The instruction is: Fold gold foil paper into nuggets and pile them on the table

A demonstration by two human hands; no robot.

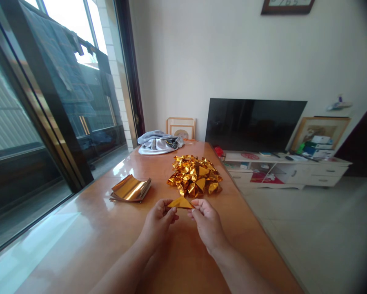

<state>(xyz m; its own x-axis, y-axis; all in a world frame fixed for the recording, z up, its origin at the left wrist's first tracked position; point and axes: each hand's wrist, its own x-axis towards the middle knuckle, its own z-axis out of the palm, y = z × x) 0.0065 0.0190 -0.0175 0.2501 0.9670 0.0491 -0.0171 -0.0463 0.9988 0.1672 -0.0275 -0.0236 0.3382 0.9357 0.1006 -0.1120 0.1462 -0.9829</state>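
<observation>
Between my two hands is a folded piece of gold foil paper (181, 202), shaped like a low triangle with its peak away from me. My left hand (160, 216) pinches its left corner between thumb and fingers. The right corner is gripped the same way by my right hand (206, 220). Just beyond it lies a heap of folded gold foil pieces (194, 175), shiny and crumpled into pointed shapes. A stack of flat gold foil sheets (131, 188) rests to the left, its top sheet slightly curled.
The glossy wooden table (110, 245) runs away from me. Pale bunched cloth (159, 143) and framed pictures (181, 125) are at its far end. On the right, a television (253, 124) stands over a white cabinet (312, 171). Glass sliding doors (57, 94) line the left.
</observation>
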